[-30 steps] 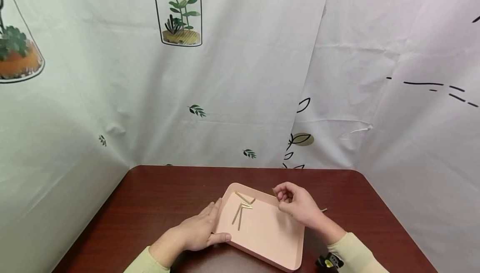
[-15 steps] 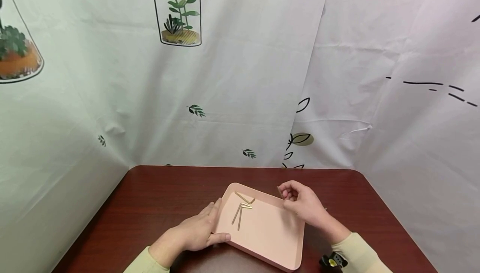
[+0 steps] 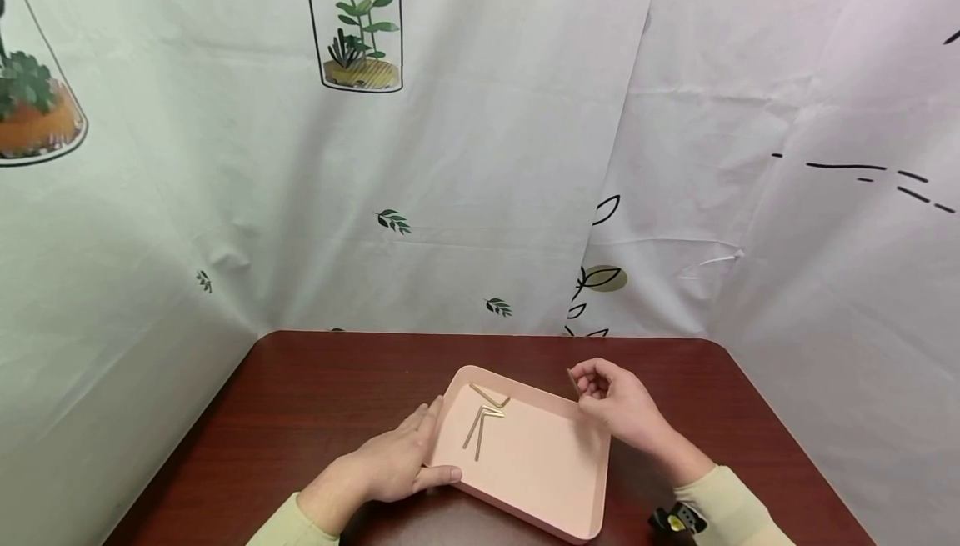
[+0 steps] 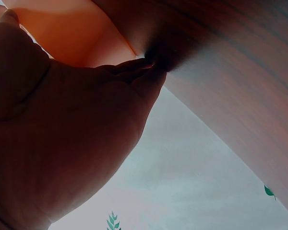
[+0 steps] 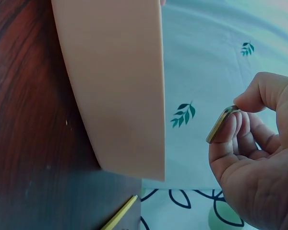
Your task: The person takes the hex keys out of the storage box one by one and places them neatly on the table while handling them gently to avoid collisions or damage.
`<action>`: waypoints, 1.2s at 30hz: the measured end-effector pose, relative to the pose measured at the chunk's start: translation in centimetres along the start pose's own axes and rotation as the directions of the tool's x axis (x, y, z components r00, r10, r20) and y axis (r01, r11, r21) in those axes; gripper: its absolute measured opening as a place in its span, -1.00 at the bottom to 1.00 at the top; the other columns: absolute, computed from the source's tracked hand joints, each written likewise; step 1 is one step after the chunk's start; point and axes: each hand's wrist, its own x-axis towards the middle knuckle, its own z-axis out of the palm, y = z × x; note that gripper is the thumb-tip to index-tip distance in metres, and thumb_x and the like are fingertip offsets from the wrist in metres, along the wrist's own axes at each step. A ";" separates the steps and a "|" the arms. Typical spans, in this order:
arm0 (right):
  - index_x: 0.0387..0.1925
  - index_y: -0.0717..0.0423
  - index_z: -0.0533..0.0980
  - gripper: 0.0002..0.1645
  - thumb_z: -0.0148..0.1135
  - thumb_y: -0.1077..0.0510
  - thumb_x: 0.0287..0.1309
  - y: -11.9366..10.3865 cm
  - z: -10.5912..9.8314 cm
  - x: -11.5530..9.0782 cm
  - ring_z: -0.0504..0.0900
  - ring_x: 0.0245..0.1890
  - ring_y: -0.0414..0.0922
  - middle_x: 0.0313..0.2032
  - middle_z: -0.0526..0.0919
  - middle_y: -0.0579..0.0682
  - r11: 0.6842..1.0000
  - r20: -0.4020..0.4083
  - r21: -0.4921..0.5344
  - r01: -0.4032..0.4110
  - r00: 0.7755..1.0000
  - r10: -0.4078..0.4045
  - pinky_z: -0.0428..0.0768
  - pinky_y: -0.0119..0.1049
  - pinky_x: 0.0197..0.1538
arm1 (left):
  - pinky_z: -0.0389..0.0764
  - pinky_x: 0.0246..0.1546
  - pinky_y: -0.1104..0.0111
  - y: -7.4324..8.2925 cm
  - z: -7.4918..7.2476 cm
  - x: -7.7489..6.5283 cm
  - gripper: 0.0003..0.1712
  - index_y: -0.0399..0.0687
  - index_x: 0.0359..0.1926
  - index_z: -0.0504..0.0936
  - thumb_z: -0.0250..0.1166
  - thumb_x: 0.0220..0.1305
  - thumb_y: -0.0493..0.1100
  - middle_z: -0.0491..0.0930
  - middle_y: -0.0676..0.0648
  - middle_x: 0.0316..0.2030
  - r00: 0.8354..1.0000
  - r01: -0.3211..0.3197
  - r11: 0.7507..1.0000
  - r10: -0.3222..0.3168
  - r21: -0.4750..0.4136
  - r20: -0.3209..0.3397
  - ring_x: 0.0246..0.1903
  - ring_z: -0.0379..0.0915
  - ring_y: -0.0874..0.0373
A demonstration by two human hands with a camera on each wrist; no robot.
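A person's two bare hands work at a pink tray [image 3: 536, 463] set at an angle on a dark red-brown table [image 3: 337, 379], low and right of centre in the head view. The left hand [image 3: 386, 463] lies against the tray's left side, its fingers straight and close together, the thumb spread away from them and resting on the rim at the lower left corner. The right hand [image 3: 618, 408], over the tray's upper right corner in the frame, has its thumb and fingers clamped on a brass-coloured rod [image 5: 221, 124] — seen at centre right of the right wrist view, tilted, apart from the tray's wall.

Three bent rods lie in the upper left part of the tray: an upper rod [image 3: 484, 396] in a wide V, and below it a middle rod [image 3: 473, 428] and a lower rod [image 3: 480, 439], side by side, with their short arms together. Another brass-coloured rod [image 5: 120, 213] shows beyond the tray's outer wall, at the bottom of the right wrist view. Pale sleeves [image 3: 296, 525] enter from the lower edge of the head view — a black device [image 3: 677, 521] with a yellow mark sits at the right wrist. A white backdrop [image 3: 465, 154] printed with plants fills the upper frame.
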 end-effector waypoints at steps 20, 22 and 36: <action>0.04 0.27 0.66 -0.57 0.37 0.45 0.09 1.7 -2.4 -0.1 0.60 -0.24 -0.14 -0.21 0.64 0.01 0.992 -0.055 -0.108 -0.072 0.996 0.066 0.58 -0.39 -0.19 | 0.44 0.46 -0.23 0.1 -0.1 0.1 0.36 -0.50 0.72 0.00 0.36 0.47 0.47 0.15 -0.43 0.68 1.000 -0.007 1.000 0.007 0.003 0.001 0.65 0.17 -0.35; 0.04 0.28 0.66 -0.59 0.38 0.45 0.11 1.9 -2.6 -0.2 0.60 -0.24 -0.13 -0.21 0.64 0.02 0.991 -0.062 -0.111 -0.077 0.996 0.071 0.58 -0.39 -0.20 | 0.44 0.46 -0.24 0.1 -0.1 0.1 0.36 -0.51 0.71 0.00 0.36 0.47 0.47 0.15 -0.44 0.68 1.000 -0.015 1.000 0.015 0.005 -0.003 0.64 0.18 -0.36; 0.06 0.24 0.67 -0.56 0.39 0.44 0.09 3.4 -3.7 0.1 0.59 -0.24 -0.16 -0.21 0.65 0.01 0.990 -0.083 -0.109 -0.087 0.994 0.078 0.55 -0.40 -0.20 | 0.45 0.45 -0.25 0.0 0.0 0.0 0.36 -0.50 0.72 -0.01 0.35 0.48 0.47 0.16 -0.46 0.67 1.000 -0.016 1.000 0.016 0.000 -0.003 0.64 0.18 -0.37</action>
